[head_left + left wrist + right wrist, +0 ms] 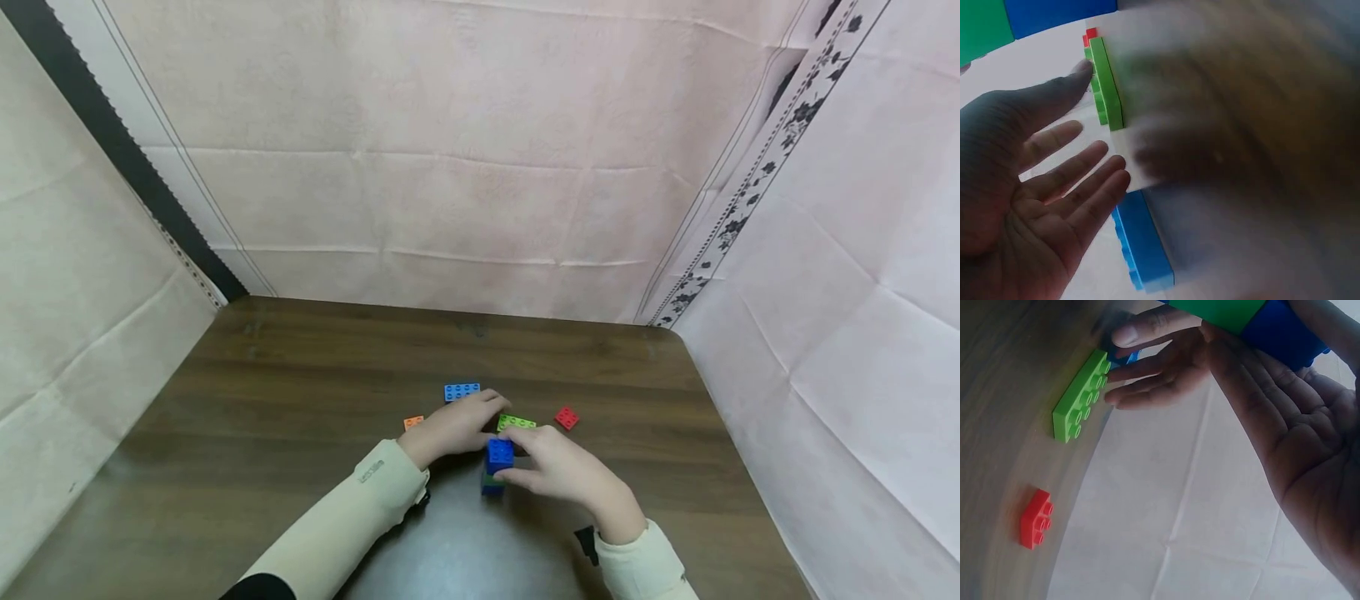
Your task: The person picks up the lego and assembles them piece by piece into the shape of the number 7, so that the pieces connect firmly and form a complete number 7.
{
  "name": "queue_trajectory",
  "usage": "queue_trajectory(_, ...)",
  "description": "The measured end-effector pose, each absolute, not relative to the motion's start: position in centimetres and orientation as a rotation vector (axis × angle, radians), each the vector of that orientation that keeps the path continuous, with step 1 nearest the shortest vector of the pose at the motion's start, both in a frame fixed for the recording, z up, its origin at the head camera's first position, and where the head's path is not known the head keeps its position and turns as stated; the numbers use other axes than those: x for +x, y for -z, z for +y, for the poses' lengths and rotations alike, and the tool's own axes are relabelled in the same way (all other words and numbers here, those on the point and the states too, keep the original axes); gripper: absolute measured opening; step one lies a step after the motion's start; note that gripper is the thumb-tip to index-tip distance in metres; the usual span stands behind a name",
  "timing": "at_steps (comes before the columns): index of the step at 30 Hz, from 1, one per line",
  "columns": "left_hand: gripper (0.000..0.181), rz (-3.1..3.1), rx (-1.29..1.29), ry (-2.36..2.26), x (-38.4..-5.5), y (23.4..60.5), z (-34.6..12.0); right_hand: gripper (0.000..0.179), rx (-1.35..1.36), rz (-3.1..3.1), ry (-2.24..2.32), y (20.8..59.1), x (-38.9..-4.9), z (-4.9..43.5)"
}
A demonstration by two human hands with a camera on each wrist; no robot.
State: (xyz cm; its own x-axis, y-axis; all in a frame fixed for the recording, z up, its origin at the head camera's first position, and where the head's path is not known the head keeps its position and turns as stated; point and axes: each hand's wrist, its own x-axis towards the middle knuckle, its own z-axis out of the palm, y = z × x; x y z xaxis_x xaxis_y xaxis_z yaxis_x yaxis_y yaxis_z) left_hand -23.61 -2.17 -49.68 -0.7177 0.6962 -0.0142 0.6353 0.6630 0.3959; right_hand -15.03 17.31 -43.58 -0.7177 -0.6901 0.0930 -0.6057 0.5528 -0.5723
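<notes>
My right hand [555, 467] grips the dark blue top brick [499, 456] of a small stack, thumb on the near side and fingers on the far side. Beneath it are a green brick [1222, 311] and another dark blue brick [492, 489]. My left hand [459, 423] reaches over the table just left of the stack, its fingers extended and holding nothing. In the left wrist view, its thumb lies in front of the lime green brick [1107, 84], and its fingertips are near the light blue brick [1141, 240]; contact cannot be told.
A red brick [566, 417] lies right of the lime green one. Partly behind my left wrist is an orange brick [413, 422]. The brown wooden table [315, 367] is bordered by pale cloth walls [450, 208] at the back and sides.
</notes>
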Motion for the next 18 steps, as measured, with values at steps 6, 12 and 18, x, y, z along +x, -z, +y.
queue_trajectory(6, 0.042, 2.744, 1.158, -0.427, -24.0, 50.0, -1.2, 0.032, -1.105, 2.646, 0.887, 43.8, -15.1, 17.5)
queue_trajectory(12, 0.04, 2.756, 1.169, -0.411, -24.3, 50.1, -0.5, 0.039, -1.141, 2.65, 0.909, 44.1, -15.1, 17.5)
queue_trajectory(18, 0.037, 2.753, 1.139, -0.445, -24.4, 49.9, -1.0, 0.034, -1.145, 2.628, 0.949, 44.2, -15.2, 17.6)
